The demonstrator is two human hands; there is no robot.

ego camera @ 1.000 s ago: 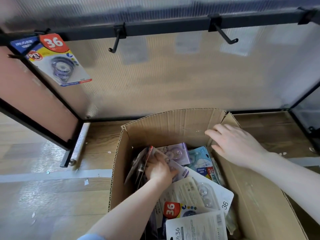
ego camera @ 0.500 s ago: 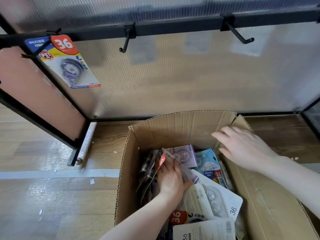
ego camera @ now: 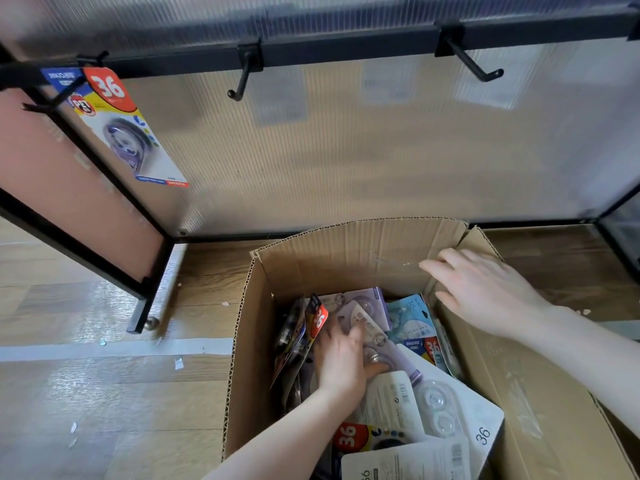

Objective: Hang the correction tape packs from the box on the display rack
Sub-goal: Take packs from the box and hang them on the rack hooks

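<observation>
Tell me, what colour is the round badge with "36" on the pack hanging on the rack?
Red with white numerals, on the hanging pack, seen in the head view.

Hanging pack [ego camera: 119,128] on rack, left hook: red "36" badge, round "PET" mark, blue header text mirrored/unreadable. In box: "36" on red tab of upright pack [ego camera: 319,318]; "36" on light-blue pack [ego camera: 414,318]; red "36" on front pack [ego camera: 349,436]; black "36" on white card [ego camera: 483,435]; bottom card [ego camera: 405,462] has "36" and a barcode.
</observation>
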